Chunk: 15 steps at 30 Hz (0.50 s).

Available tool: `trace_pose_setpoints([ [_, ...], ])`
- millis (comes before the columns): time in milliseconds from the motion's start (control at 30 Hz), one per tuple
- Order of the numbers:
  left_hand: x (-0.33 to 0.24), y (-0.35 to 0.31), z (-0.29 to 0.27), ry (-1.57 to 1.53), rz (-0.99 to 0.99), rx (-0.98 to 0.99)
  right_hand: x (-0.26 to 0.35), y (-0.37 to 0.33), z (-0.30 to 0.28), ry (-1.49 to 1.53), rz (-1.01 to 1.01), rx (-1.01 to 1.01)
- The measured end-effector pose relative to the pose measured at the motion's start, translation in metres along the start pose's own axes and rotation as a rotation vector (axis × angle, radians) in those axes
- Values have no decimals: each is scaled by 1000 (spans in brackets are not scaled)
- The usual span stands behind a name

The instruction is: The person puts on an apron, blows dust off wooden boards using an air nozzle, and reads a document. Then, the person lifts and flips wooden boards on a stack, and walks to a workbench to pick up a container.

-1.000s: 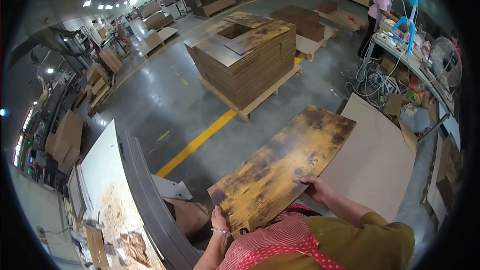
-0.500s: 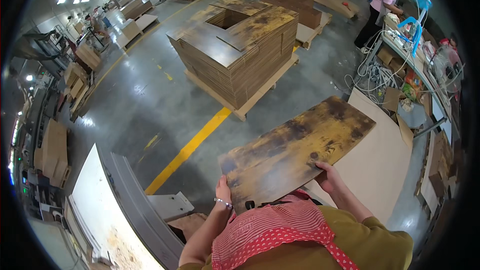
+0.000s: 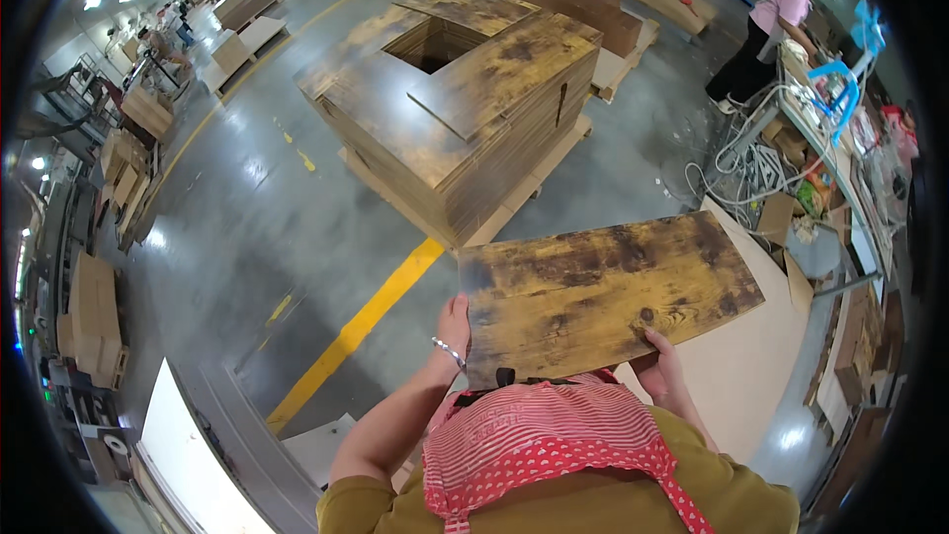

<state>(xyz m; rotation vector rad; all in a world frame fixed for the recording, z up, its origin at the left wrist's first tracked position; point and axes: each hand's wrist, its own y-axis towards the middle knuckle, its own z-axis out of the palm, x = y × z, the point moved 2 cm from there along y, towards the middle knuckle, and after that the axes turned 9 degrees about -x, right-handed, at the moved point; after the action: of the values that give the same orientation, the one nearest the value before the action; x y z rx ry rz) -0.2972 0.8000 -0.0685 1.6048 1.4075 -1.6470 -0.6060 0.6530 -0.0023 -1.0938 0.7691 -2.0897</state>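
A rectangular wood-grain board (image 3: 603,292), mottled yellow-brown and dark brown, is held in front of my body by both hands. My left hand (image 3: 455,326), with a bracelet at the wrist, grips its left short edge; the fingers behind it are hidden. At the near long edge, right of the middle, my right hand (image 3: 659,366) has its thumb on the face and its other fingers underneath. Ahead stands a tall stack of similar boards (image 3: 504,153), laid around a square opening on a wooden pallet (image 3: 529,188).
A pale sheet (image 3: 736,371) lies beneath the board's right side. Cluttered workbench (image 3: 840,158) at right, with cables (image 3: 736,158) below; a person in pink (image 3: 776,15) stands there. White panel (image 3: 188,445) at lower left. Yellow line (image 3: 361,326) crosses the floor. Brown stacked boxes (image 3: 573,0) stand behind.
The board has turned clockwise, its far right corner swinging down and right, while both hands keep hold. My view has shifted, and the white panel sits lower in it.
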Motion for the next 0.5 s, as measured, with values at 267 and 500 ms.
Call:
trace_pose_setpoints([
  [267, -61, 94, 90, -278, -56, -84, 104, 115, 121, -99, 78, 64],
  [500, -128, 209, 115, -79, 102, -214, 124, 223, 251, -20, 94, 9],
])
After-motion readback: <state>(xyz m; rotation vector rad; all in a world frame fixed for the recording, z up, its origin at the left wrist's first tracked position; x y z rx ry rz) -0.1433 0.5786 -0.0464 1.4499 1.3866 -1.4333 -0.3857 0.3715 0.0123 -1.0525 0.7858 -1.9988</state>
